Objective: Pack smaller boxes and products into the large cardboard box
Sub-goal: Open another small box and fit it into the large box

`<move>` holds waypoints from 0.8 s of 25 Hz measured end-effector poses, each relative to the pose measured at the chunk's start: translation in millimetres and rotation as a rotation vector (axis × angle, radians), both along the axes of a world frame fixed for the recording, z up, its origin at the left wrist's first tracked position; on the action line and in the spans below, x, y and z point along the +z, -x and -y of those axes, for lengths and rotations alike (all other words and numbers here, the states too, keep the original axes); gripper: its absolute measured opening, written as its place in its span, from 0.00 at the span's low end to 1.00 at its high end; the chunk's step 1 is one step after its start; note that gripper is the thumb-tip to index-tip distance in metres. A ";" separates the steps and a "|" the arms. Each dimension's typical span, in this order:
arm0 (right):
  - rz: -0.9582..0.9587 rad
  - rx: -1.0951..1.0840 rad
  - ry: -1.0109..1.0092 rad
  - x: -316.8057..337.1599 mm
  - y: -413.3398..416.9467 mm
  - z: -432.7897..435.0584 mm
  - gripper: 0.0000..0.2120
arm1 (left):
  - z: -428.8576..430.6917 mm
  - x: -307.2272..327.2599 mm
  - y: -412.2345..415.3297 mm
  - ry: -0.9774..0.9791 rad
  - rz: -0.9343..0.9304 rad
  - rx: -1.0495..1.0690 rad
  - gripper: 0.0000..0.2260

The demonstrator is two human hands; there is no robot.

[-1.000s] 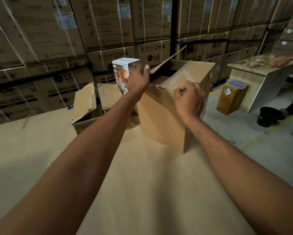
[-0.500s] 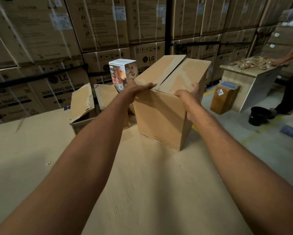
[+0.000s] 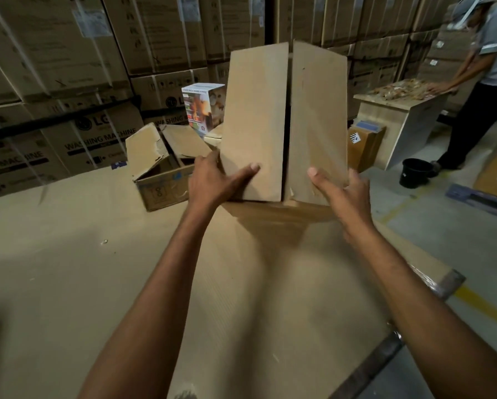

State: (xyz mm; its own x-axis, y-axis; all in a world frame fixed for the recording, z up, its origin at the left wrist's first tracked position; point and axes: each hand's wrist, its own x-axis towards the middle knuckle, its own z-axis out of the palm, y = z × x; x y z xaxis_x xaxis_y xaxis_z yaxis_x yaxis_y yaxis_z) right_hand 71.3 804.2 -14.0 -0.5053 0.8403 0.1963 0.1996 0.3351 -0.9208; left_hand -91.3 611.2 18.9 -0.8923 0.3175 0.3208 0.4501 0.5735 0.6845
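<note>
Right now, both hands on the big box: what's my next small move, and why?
Probably set the large box down steady on the work surface: it stands tipped, flap face toward you, seam gaping untaped, with left hand and right hand gripping only its lower corners.

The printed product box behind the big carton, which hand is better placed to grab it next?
Left, probably. The printed product box stands just beyond the left hand, left of the large cardboard box; the right hand holds the other side and would have to reach across.
</note>
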 end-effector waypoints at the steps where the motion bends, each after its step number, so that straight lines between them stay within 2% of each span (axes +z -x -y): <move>1: 0.027 0.002 -0.014 -1.4 -7.8 7.0 0.46 | 9.9 -7.2 -17.2 -0.093 0.019 0.002 0.42; 3: 0.060 0.005 -0.056 -5.6 -23.0 23.0 0.43 | 23.7 -21.2 -53.7 -0.266 0.097 -0.026 0.39; 7: -0.007 0.017 -0.185 -6.0 -67.9 60.2 0.44 | 51.3 -28.7 -118.8 -0.361 0.137 0.051 0.41; 12: -0.132 0.007 -0.344 26.4 -139.8 106.9 0.41 | 102.8 1.0 -189.7 -0.372 0.002 0.140 0.43; 20: -0.164 0.183 -0.332 43.3 -207.6 197.3 0.47 | 214.8 36.8 -305.0 -0.246 -0.151 0.296 0.42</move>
